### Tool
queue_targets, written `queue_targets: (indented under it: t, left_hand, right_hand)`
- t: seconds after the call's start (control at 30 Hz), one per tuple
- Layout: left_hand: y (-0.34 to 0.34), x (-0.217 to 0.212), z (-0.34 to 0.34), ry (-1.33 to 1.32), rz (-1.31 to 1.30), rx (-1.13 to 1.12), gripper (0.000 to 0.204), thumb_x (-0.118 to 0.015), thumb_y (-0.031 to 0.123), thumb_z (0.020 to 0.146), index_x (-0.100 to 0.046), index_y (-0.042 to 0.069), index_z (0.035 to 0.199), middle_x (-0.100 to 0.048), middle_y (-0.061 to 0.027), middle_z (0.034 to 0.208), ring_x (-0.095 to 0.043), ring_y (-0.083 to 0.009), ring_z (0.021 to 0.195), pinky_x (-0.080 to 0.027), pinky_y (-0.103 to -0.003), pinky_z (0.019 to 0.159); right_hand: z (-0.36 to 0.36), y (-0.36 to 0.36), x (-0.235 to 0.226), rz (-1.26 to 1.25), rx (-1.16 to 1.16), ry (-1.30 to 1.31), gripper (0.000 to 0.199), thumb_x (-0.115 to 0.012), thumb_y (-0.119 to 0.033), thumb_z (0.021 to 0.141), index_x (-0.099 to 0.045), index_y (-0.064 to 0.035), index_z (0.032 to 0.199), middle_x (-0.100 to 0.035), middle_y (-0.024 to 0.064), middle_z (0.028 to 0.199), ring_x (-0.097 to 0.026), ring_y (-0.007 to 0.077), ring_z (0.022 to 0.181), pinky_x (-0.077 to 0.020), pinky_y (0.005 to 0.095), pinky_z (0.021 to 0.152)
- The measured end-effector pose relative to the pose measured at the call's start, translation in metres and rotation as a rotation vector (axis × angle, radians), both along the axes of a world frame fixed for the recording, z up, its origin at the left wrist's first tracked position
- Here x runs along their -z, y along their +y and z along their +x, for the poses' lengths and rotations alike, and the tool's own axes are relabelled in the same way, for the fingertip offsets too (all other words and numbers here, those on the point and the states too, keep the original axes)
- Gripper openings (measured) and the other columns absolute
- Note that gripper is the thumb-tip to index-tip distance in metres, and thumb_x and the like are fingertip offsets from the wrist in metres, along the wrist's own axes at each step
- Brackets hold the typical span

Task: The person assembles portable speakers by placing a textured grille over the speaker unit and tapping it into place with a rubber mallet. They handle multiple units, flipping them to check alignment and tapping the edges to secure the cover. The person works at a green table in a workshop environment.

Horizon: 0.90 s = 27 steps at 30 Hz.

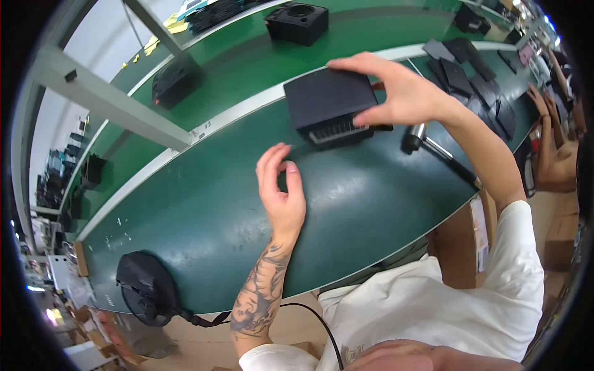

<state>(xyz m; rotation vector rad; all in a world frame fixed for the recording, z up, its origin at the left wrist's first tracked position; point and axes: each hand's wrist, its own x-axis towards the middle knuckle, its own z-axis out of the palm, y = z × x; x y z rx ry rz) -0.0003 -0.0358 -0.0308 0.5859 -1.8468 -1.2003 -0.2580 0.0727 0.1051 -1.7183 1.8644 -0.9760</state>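
My right hand [402, 89] grips a black box [331, 99] at its right side, thumb on the near face and fingers over the far top edge. The box rests on the green bench near its far rail, and a light slotted strip shows on its near face. My left hand [281, 188] hovers over or rests on the bench just short of the box, touching nothing visible. Its fingers are curved, with a gap between them and the thumb. Just right of the box lies a hammer [433, 145] with a dark head and dark handle.
Flat black panels [461, 77] are heaped on the right of the bench. Beyond the rail, a green conveyor carries black boxes, one with a round recess [298, 23]. A black mesh fan [148, 287] sits front left. A grey post [117, 99] rises left. Another person's hands [544, 102] are far right.
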Motion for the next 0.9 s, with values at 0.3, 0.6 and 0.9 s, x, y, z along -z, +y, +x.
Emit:
queue_targets:
  t: [0.3,0.6,0.9]
  left_hand:
    - [-0.002,-0.005,-0.009,-0.007,0.023,0.089,0.017,-0.060,-0.001,0.094,-0.072,0.000,0.107,-0.070,-0.0132,0.107,-0.067,-0.0268,0.098,-0.053,-0.034,0.086]
    - [0.000,-0.004,-0.010,-0.066,0.159,0.131,0.016,-0.060,-0.004,0.095,-0.072,-0.002,0.106,-0.072,-0.0117,0.101,-0.069,-0.0198,0.090,-0.054,-0.030,0.081]
    - [-0.002,-0.006,-0.006,-0.095,0.176,0.152,0.016,-0.059,-0.003,0.096,-0.072,-0.002,0.105,-0.071,-0.0119,0.100,-0.070,-0.0190,0.088,-0.055,-0.029,0.080]
  right_hand:
    - [-0.085,-0.172,0.025,-0.162,0.066,-0.002,0.083,-0.085,-0.022,0.080,-0.046,-0.0022,0.151,-0.062,0.0193,0.138,-0.059,0.0249,0.126,-0.0444,0.0354,0.111]
    - [-0.204,-0.215,0.019,0.239,0.290,0.287,0.119,-0.058,-0.085,0.081,-0.027,-0.0046,0.163,-0.030,0.0265,0.164,-0.032,0.0367,0.152,-0.0265,0.0484,0.125]
    - [-0.223,-0.207,0.061,0.386,0.419,0.467,0.133,-0.074,-0.073,0.069,-0.016,0.0008,0.163,-0.036,0.0356,0.157,-0.037,0.0442,0.148,-0.0317,0.0466,0.123]
